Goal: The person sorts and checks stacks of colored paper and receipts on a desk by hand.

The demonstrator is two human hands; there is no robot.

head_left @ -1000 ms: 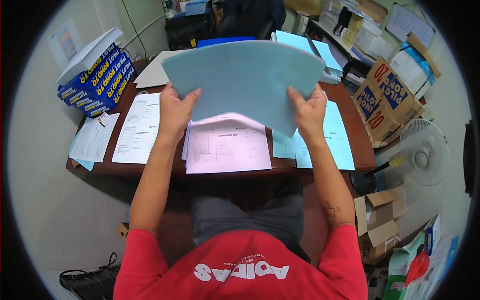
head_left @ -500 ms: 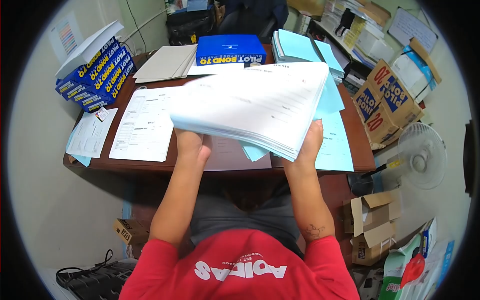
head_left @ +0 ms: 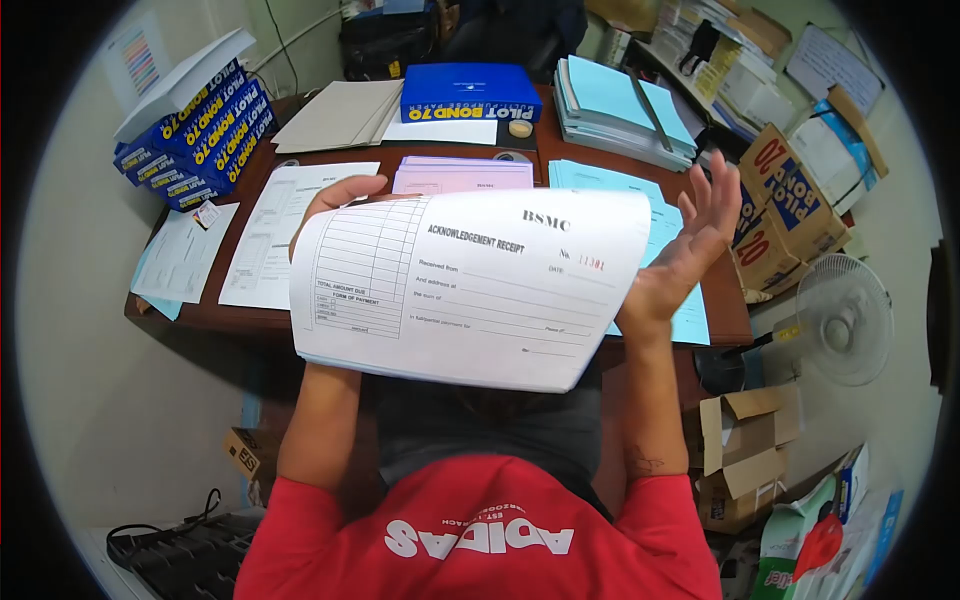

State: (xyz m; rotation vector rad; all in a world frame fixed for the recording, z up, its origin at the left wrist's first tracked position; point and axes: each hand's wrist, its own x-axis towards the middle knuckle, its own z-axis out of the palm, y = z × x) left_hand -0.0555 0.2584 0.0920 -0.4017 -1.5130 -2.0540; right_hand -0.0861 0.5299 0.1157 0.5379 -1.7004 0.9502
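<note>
A stack of acknowledgement receipt sheets is held up in front of my body, bowed slightly, its printed side facing me. My left hand grips the stack at its left end; fingers show past the upper left edge, and the rest is hidden behind the paper. At the right end, my right hand has its fingers spread and its palm against the sheets' edge. Beyond the stack, pink forms lie on the desk, with blue forms to their right and white forms to their left.
On the brown desk stand a blue paper box, grey-white boards, a strapped blue stack and piled paper reams. A fan and an open carton are at the right.
The stack has come closer to my body and turned its printed face toward me. My right hand has opened and moved up and right; the pink and blue forms are now uncovered.
</note>
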